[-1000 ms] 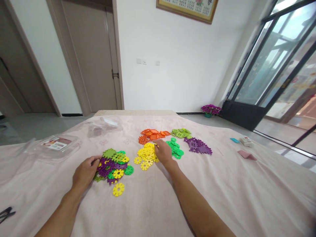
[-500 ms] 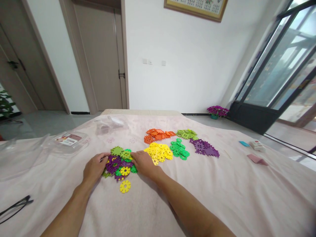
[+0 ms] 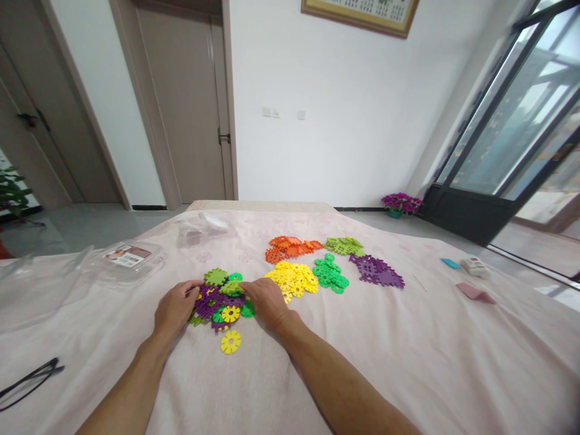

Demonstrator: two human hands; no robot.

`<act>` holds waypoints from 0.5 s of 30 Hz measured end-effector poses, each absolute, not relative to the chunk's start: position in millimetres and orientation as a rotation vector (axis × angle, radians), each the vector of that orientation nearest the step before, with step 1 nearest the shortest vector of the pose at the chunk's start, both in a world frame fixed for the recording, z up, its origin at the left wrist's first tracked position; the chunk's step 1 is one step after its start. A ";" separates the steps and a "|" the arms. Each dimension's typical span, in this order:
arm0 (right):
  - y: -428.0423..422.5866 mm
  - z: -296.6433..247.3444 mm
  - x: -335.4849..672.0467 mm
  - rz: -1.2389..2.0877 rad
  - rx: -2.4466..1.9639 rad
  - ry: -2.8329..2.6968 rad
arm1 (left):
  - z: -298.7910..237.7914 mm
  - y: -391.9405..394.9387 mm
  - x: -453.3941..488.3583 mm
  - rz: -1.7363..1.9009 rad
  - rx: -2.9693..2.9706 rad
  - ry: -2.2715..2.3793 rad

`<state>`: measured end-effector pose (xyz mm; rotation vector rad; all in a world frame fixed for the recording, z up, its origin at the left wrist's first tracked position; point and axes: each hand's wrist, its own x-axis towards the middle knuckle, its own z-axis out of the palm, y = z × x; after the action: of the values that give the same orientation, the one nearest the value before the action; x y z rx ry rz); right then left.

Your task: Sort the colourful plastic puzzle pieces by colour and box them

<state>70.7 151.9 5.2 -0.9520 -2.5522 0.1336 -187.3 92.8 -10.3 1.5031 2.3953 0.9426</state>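
Observation:
A mixed heap of plastic notched building pieces lies between my hands, with purple pieces [image 3: 209,302], green discs and a yellow disc [image 3: 231,314] showing. My left hand [image 3: 176,307] rests at the heap's left edge, fingers curled against the purple pieces; what they grip is hidden. At the heap's upper right, my right hand [image 3: 267,300] pinches a light green notched piece [image 3: 232,288], tilted above the others. Another light green piece [image 3: 215,277] lies at the top of the heap. A separate yellow disc [image 3: 231,342] lies just below it on the cloth.
Beyond my right hand are single-colour piles: orange [image 3: 290,248], yellow [image 3: 294,280], green [image 3: 330,273], light green [image 3: 344,245] and purple [image 3: 376,270]. Clear plastic containers [image 3: 129,263] stand at left, near glasses [image 3: 31,380]. A pink cloth piece [image 3: 475,293] lies at right.
My right hand has lifted slightly, tilting the light green piece up at its fingertips. The left hand has hardly moved.

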 end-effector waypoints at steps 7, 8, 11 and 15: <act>154.4 0.6 72.3 0.276 -1.048 -2.432 | -9.8 93.1 -187.9 0.919 1.511 2.381; 154.4 0.6 72.3 0.284 -1.049 -2.425 | -9.7 93.1 -187.9 0.919 1.512 2.379; 154.7 0.6 72.2 0.302 -1.049 -2.401 | -9.9 93.1 -188.2 0.917 1.501 2.377; 156.8 -2.9 72.6 0.319 -1.052 -2.311 | -12.8 94.4 -189.8 0.922 1.501 2.378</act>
<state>72.6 156.8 -2.9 -1.0521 -2.3111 0.3193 -189.8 94.4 -12.8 1.5006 2.3780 0.9216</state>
